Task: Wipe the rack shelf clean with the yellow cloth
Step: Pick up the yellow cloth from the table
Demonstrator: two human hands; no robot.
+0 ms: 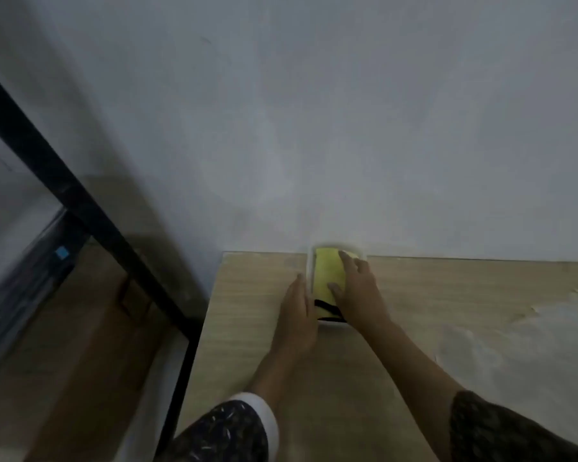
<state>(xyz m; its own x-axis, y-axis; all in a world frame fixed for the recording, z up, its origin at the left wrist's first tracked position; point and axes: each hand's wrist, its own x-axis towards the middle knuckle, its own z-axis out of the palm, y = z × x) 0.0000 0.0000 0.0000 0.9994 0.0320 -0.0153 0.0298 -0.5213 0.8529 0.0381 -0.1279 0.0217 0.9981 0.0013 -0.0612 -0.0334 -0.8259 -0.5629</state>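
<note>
Right hand (357, 291) fingers spread, laid on the yellow cloth (326, 275), thumb too, not clamped; likely starting pickup. Left hand (296, 315) fingers straight, together, against white tray (309, 270), probably steadying. Cloth sits in tray, frame centre, on wooden top (247, 328); black rack (64, 185) left.

Yellow cloth (327, 273) with black stripes, white tray (310, 271), pale wood-grain shelf (247, 295), black rack frame (80, 201)

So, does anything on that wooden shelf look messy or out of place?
Yes: a pale, dusty-looking patch spreads over the right side of the wooden shelf, dulling the grain. The yellow cloth sits in a white tray by the wall.
</note>
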